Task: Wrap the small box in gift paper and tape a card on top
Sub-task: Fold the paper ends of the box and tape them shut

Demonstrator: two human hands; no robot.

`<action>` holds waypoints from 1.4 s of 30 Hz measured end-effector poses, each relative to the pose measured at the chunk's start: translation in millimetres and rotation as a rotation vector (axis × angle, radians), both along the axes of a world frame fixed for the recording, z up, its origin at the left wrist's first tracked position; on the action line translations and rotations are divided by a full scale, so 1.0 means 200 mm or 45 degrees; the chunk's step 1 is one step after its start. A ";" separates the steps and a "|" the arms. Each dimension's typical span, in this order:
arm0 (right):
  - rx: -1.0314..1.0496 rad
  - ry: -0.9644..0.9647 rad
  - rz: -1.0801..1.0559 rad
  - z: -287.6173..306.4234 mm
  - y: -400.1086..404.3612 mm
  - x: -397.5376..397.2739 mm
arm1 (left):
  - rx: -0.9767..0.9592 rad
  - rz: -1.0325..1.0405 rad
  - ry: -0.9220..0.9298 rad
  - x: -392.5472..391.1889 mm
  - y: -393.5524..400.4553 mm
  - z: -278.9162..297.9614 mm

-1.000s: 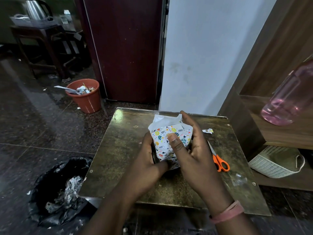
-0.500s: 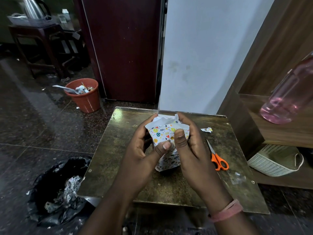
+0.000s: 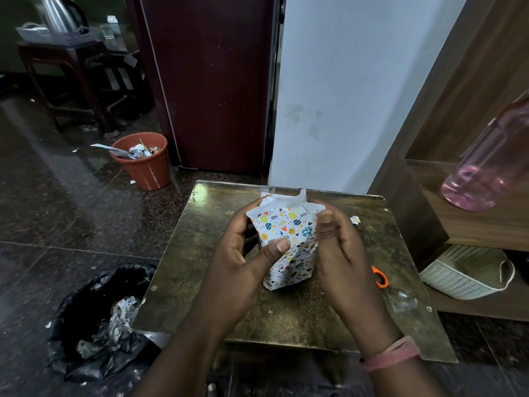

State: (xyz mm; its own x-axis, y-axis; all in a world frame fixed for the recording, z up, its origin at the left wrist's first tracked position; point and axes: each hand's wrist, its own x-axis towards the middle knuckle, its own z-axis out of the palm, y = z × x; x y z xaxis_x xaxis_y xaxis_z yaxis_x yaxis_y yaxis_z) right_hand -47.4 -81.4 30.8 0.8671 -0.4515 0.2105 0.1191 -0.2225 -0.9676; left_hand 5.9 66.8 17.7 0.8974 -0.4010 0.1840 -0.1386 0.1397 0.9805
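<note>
The small box (image 3: 289,239) is covered in white gift paper printed with coloured eggs, hearts and leaves. It stands on end over the brass-coloured table (image 3: 200,267), its far end open with loose white paper flaps sticking up. My left hand (image 3: 243,253) grips its left side, thumb pressed on the front face. My right hand (image 3: 337,253) holds the right edge, thumb against the upper right corner. No card is in view.
Orange-handled scissors (image 3: 382,277) lie on the table behind my right hand; a paper scrap (image 3: 355,219) and a clear tape piece (image 3: 403,302) lie nearby. A black bin bag (image 3: 94,319) and an orange bin (image 3: 143,161) stand left; a white basket (image 3: 463,276) and a pink bottle (image 3: 486,173) are at right.
Both hands have lifted and turned the wrapped box more upright. My left hand moved up its left side; my right thumb shifted from the front face to the right edge.
</note>
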 end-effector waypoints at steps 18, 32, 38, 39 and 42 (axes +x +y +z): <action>-0.755 1.001 -0.212 -0.05 -0.10 -0.02 | 0.013 -0.011 0.056 -0.01 0.00 0.00; -0.994 1.033 -0.275 -0.09 -0.15 -0.05 | -0.009 -0.015 0.069 -0.01 0.00 0.02; -1.082 0.947 -0.319 -0.11 -0.17 -0.05 | 0.001 -0.011 0.064 -0.02 0.00 0.02; -1.091 0.933 -0.313 -0.11 -0.18 -0.05 | 0.004 -0.011 0.065 -0.02 0.00 0.01; -1.079 0.917 -0.285 -0.11 -0.19 -0.05 | 0.008 -0.014 0.061 -0.01 0.00 0.01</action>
